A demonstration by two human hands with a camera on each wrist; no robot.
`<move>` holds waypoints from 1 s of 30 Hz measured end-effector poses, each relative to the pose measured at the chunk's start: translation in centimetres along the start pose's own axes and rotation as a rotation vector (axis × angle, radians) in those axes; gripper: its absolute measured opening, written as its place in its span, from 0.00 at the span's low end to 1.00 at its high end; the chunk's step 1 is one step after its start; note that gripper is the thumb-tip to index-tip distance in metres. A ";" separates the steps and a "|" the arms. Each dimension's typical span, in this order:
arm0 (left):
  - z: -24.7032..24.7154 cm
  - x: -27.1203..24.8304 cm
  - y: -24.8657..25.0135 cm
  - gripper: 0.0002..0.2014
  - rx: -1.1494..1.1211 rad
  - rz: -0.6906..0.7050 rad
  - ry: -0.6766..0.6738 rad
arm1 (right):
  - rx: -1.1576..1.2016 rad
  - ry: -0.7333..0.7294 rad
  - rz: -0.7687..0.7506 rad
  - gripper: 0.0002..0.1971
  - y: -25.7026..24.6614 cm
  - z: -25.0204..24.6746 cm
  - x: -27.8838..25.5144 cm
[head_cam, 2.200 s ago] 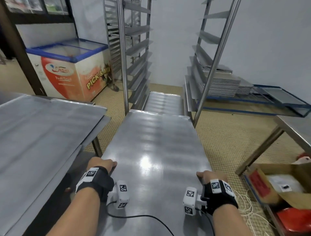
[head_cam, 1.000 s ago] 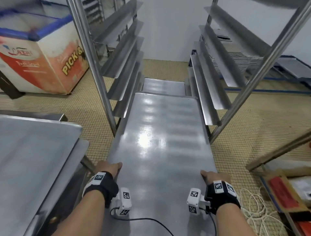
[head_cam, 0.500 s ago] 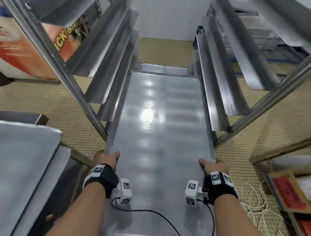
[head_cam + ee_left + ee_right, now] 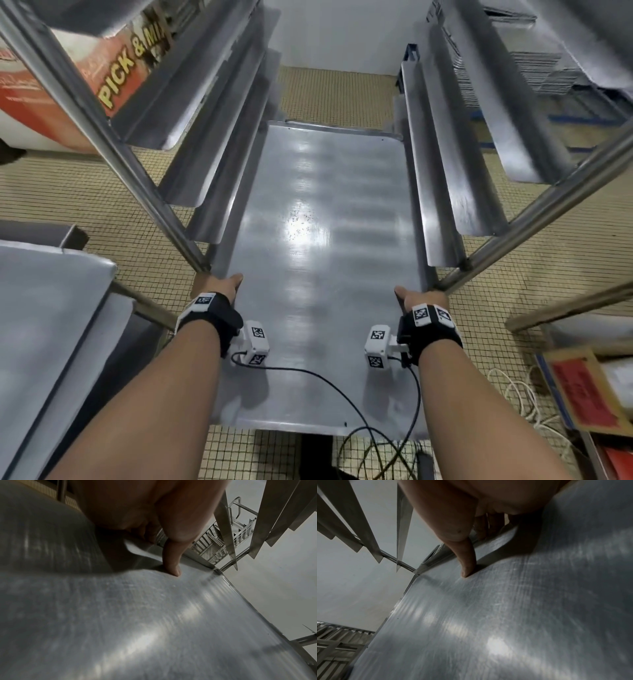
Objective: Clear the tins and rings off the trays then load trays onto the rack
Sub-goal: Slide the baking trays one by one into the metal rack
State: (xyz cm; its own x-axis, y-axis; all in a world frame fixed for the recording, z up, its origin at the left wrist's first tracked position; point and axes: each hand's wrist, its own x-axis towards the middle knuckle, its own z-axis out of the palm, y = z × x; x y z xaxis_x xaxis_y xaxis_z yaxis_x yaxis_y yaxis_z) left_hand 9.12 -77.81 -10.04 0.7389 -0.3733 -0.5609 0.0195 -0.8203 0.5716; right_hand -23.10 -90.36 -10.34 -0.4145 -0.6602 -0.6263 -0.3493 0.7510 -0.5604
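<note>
A long bare steel tray [image 4: 318, 274] lies lengthwise between the two sides of the rack [image 4: 442, 192], its far end deep inside at a low level. My left hand [image 4: 219, 287] grips the tray's left edge, thumb [image 4: 171, 563] pressed on top and fingers curled underneath. On the opposite edge my right hand [image 4: 416, 301] holds the same way, thumb [image 4: 467, 566] on the tray's surface [image 4: 505, 615]. Angled steel runners [image 4: 212, 144] line both rack sides above the tray. No tins or rings are in view.
A steel table [image 4: 44, 329] stands at my left. A red and white chest freezer [image 4: 44, 102] sits beyond the rack's left post [image 4: 113, 144]. Stacked trays [image 4: 561, 75] lie far right; a cardboard box [image 4: 589, 390] and white cord [image 4: 524, 397] rest near my right arm.
I have carried the tray forward from in front of the rack into it. Its far end now lies between the runners, and both hands have kept their hold on its edges.
</note>
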 end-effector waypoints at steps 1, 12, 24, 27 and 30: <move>-0.1 0.1 0.1 0.33 0.003 0.003 -0.004 | -0.019 0.002 -0.011 0.21 -0.2 -0.1 0.0; -0.4 -0.9 -3.0 0.39 0.376 0.148 -0.016 | -0.341 0.046 -0.216 0.39 2.9 1.1 -1.5; -0.9 -8.2 -11.6 0.58 0.830 0.615 -0.263 | -0.776 -0.070 -0.532 0.46 12.4 -1.4 -9.4; -1.2 -9.9 -13.0 0.65 0.860 0.680 -0.293 | -0.822 -0.128 -0.648 0.46 14.5 -1.9 -10.4; -1.4 -10.6 -14.3 0.70 0.916 0.741 -0.330 | -0.848 -0.188 -0.796 0.50 16.6 -2.2 -11.3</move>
State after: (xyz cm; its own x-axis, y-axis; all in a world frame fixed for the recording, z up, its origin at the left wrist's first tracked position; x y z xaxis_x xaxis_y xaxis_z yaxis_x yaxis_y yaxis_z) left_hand 1.99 -61.48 -11.44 0.1612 -0.8625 -0.4798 -0.9130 -0.3149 0.2593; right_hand -26.09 -70.42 -11.38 0.2785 -0.8854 -0.3721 -0.9301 -0.1521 -0.3343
